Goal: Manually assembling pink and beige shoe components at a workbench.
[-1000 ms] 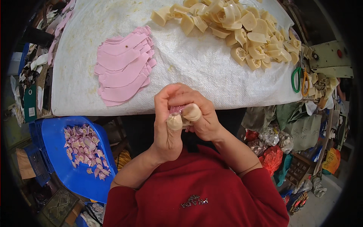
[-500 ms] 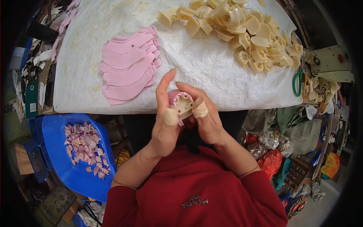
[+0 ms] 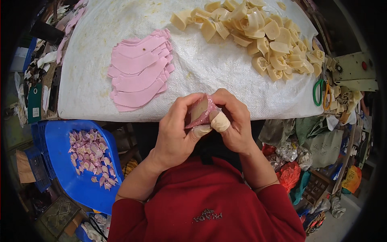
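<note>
Where the bench ends, left hand and right hand clasp a glittery pink piece. Slackened grip could drop it.

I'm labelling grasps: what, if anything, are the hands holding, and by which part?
A small glittery pink piece, held by its opposite sides between the left hand and right hand, thumbs near its lower and right edges.

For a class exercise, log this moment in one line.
left grip: holds glittery piece; right grip: holds same piece; pink sheets: on cloth
</note>
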